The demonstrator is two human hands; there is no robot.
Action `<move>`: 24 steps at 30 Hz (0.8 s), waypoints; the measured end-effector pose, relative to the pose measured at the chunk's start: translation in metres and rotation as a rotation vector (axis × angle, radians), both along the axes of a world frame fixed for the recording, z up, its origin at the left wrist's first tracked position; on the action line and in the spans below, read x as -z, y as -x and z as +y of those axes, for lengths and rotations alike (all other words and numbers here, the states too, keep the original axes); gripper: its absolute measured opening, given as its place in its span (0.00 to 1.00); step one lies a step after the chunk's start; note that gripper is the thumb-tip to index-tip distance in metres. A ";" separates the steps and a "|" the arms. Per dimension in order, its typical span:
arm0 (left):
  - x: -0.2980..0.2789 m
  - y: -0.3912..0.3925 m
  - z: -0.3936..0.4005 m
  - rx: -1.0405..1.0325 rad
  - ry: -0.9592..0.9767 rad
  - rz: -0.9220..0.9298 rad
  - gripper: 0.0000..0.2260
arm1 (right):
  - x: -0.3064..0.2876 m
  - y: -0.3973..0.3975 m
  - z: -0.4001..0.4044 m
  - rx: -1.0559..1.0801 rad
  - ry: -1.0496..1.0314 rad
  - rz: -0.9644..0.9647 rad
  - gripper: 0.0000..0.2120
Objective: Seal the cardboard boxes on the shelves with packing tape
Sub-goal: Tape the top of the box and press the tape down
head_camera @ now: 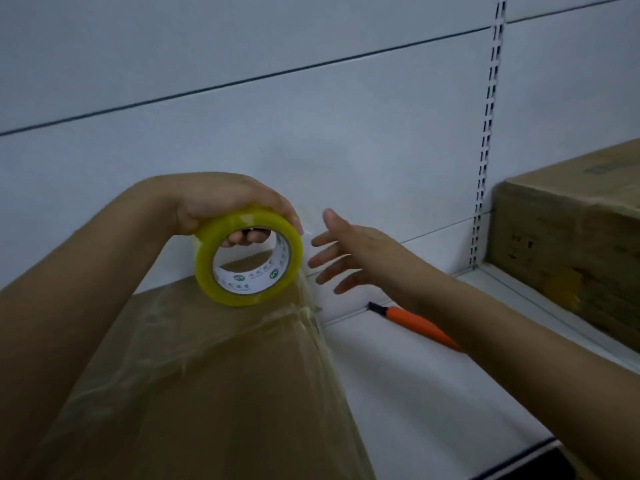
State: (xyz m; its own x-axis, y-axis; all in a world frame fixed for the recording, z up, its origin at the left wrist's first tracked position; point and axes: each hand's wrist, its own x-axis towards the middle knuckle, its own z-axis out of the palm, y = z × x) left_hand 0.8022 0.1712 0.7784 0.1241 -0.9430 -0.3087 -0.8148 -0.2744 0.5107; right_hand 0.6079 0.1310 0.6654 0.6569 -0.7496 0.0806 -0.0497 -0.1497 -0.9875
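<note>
- Tape roll (248,258), yellow with a white core, is standing on edge over the far end of the near cardboard box (207,393); a clear strip is running from it down onto the box's right corner.
- Left hand (221,206) is gripping the roll from above, fingertips curling inside the core.
- Right hand (349,251) is hovering just right of the roll, fingers straight and spread apart, holding nothing.
- Near box is sitting on the white shelf (415,386), its top glossy with tape already laid.
- Orange box cutter (412,322) is lying on the shelf, partly hidden under the right forearm.
- Second cardboard box (568,244) is sitting on the neighbouring shelf at right, well apart from the hands.
</note>
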 end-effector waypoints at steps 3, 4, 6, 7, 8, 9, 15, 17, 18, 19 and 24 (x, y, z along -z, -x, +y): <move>-0.002 -0.002 0.004 0.050 0.023 -0.019 0.14 | -0.011 -0.026 0.012 0.060 0.192 0.006 0.28; -0.003 -0.002 0.008 0.055 0.037 -0.051 0.14 | -0.012 -0.030 0.012 0.097 0.228 -0.006 0.27; -0.005 -0.001 0.017 0.066 0.059 -0.030 0.15 | -0.013 -0.031 0.011 0.110 0.225 -0.067 0.25; -0.005 -0.001 0.021 0.069 0.073 0.004 0.16 | -0.014 -0.031 0.011 0.098 0.214 -0.092 0.24; -0.006 0.000 0.026 0.072 0.090 0.023 0.17 | -0.014 -0.032 0.011 0.080 0.210 -0.105 0.23; -0.006 0.000 0.029 0.072 0.114 0.020 0.17 | -0.015 -0.033 0.013 0.064 0.207 -0.113 0.22; -0.004 -0.002 0.042 0.127 0.185 0.048 0.17 | -0.023 -0.032 0.020 0.055 0.134 -0.170 0.20; -0.006 0.001 0.048 0.161 0.204 0.058 0.15 | -0.026 -0.031 0.023 0.076 0.147 -0.143 0.18; -0.007 0.003 0.050 0.162 0.212 0.054 0.15 | -0.029 -0.031 0.023 0.087 0.146 -0.137 0.18; -0.008 0.005 0.052 0.160 0.209 0.041 0.15 | -0.032 -0.031 0.025 0.097 0.143 -0.136 0.17; -0.020 0.006 0.063 0.082 0.213 -0.109 0.20 | -0.048 -0.029 0.037 0.134 0.214 -0.134 0.14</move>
State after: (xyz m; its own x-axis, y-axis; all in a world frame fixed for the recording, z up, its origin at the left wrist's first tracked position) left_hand 0.7965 0.2339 0.7983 0.0659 -0.9936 -0.0913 -0.8833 -0.1007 0.4579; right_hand 0.6374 0.1685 0.7129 0.5263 -0.7854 0.3257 0.0459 -0.3562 -0.9333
